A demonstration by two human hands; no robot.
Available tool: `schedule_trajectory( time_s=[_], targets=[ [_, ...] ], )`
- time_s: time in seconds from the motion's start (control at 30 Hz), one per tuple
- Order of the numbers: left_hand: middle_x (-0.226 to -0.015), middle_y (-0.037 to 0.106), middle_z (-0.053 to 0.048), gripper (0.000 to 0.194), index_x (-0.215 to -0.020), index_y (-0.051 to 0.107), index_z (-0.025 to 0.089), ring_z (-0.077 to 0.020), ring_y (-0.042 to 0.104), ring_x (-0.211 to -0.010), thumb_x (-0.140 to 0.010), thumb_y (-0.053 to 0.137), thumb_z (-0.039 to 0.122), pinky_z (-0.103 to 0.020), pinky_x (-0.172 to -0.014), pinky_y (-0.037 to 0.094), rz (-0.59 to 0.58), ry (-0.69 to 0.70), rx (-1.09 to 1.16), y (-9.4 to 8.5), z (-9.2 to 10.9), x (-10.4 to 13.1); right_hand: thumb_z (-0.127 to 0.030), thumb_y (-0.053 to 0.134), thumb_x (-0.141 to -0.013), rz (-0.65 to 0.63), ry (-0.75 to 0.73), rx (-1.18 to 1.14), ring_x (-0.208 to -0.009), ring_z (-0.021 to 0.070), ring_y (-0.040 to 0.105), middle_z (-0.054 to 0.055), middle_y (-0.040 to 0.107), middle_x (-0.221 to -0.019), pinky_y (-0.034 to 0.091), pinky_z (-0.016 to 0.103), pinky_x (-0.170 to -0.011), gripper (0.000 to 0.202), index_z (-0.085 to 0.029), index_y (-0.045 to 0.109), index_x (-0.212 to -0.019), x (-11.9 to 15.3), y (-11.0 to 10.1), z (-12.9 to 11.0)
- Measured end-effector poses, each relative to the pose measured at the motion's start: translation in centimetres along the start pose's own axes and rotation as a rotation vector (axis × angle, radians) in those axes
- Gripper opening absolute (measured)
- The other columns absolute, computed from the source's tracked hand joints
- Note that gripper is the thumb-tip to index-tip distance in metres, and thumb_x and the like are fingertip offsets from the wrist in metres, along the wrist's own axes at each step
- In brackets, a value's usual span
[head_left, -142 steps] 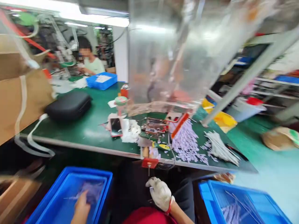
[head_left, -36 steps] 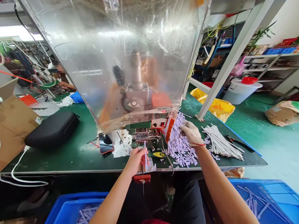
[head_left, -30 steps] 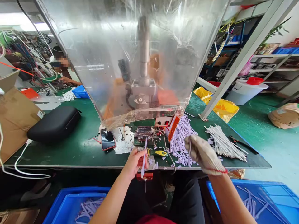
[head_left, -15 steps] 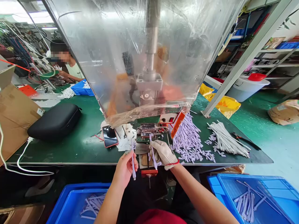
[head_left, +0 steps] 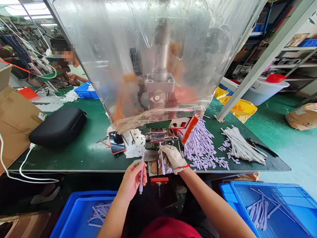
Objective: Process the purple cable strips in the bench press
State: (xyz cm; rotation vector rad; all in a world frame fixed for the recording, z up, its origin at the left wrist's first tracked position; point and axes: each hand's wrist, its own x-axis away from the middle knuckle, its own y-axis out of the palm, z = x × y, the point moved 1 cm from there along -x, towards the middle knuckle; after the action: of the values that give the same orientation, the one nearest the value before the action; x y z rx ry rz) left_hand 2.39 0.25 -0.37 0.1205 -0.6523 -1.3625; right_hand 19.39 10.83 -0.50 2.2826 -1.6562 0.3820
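Note:
My left hand (head_left: 132, 178), bare apart from a grey covering on one finger, pinches a slim lavender strip (head_left: 141, 180) that stands nearly upright. My right hand (head_left: 172, 157), in a white knitted glove with a red cuff edge, grips a second lavender strip (head_left: 162, 162). The upper end of that strip reaches the front of a small metal fixture (head_left: 157, 136) under the press; whether it sits inside cannot be told. A red block (head_left: 158, 181) with a rod hangs at the table edge below.
A plastic-wrapped clear guard (head_left: 123, 66) encloses the press. Right of it lie a heap of lavender strips (head_left: 199, 143), a bundle of white strips (head_left: 244, 145) and pliers (head_left: 264, 147). A phone (head_left: 117, 142) and black case (head_left: 58, 125) lie left. Blue trays (head_left: 74, 211) flank me. A co-worker (head_left: 74, 69) sits behind.
The view has shifted slightly. My right hand and its strip have moved a little up toward the fixture. My left hand still holds its strip almost unmoved.

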Motion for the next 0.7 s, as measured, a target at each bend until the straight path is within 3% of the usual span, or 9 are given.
schedule_trajectory(
  time_s=[0.13,0.23,0.33,0.47,0.53,0.6,0.7],
  targets=[
    [-0.058,0.057,0.004,0.03,-0.083,0.066,0.015,-0.0086,0.051,-0.041,-0.081,0.071,0.045,-0.019,-0.038,0.037,-0.105,-0.006,-0.325,-0.4,1.6,-0.1,-0.057,0.056,-0.086,0.052,-0.136,0.357,-0.043,0.0108,0.053,0.0,0.064,-0.06,0.038,0.021,-0.04,0.038,-0.019,0.058,-0.081,1.8,-2.0,-2.2],
    [-0.058,0.058,0.002,0.029,-0.072,0.063,0.017,-0.0094,0.05,-0.043,-0.082,0.069,0.043,-0.019,-0.041,0.035,-0.174,0.018,-0.652,-0.1,3.2,-0.4,-0.053,0.06,-0.086,-0.107,-0.365,0.656,-0.059,0.0124,0.06,0.0,0.068,-0.073,0.041,0.021,-0.053,0.032,-0.022,0.067,-0.091,4.4,-3.0,-4.7],
    [-0.06,0.062,0.0,0.028,-0.067,0.064,0.018,-0.012,0.052,-0.048,-0.083,0.068,0.041,-0.021,-0.044,0.035,-0.27,0.071,-0.845,1.3,4.4,-0.6,-0.043,0.059,-0.088,-0.256,-0.473,0.842,-0.062,0.0125,0.057,-0.001,0.066,-0.071,0.037,0.022,-0.056,0.024,-0.023,0.071,-0.084,6.7,-2.8,-6.1],
    [-0.063,0.064,-0.001,0.023,-0.072,0.072,0.02,-0.0158,0.053,-0.057,-0.085,0.067,0.038,-0.024,-0.054,0.04,-0.447,0.128,-0.89,3.5,5.4,0.2,-0.04,0.049,-0.094,-0.362,-0.518,0.81,-0.061,0.0122,0.052,0.001,0.061,-0.067,0.037,0.023,-0.058,0.035,-0.02,0.065,-0.069,9.4,-2.5,-5.9],
    [-0.073,0.069,-0.004,0.016,-0.076,0.076,0.021,-0.0193,0.058,-0.068,-0.082,0.07,0.035,-0.027,-0.064,0.045,-0.532,0.121,-0.85,3.3,5.7,0.8,-0.042,0.048,-0.093,-0.374,-0.452,0.665,-0.057,0.0126,0.05,0.001,0.058,-0.064,0.037,0.024,-0.054,0.038,-0.02,0.061,-0.064,11.0,-3.7,-5.5],
    [-0.072,0.068,-0.005,0.016,-0.075,0.076,0.021,-0.018,0.057,-0.064,-0.079,0.074,0.036,-0.026,-0.063,0.045,-0.502,0.09,-0.781,1.9,5.8,1.1,-0.047,0.049,-0.09,-0.186,-0.404,0.467,-0.05,0.0127,0.046,0.001,0.053,-0.057,0.035,0.025,-0.047,0.041,-0.021,0.054,-0.059,12.2,-6.6,-5.4],
    [-0.049,0.043,0.006,0.025,-0.077,0.07,0.02,-0.0076,0.029,-0.041,-0.081,0.073,0.045,-0.019,-0.044,0.027,-0.237,0.042,-0.52,-0.8,4.5,0.3,-0.05,0.043,-0.091,0.295,-0.397,0.304,-0.044,0.0131,0.041,0.001,0.046,-0.051,0.032,0.027,-0.043,0.045,-0.022,0.048,-0.056,12.0,-12.7,-5.9]
  ],
)
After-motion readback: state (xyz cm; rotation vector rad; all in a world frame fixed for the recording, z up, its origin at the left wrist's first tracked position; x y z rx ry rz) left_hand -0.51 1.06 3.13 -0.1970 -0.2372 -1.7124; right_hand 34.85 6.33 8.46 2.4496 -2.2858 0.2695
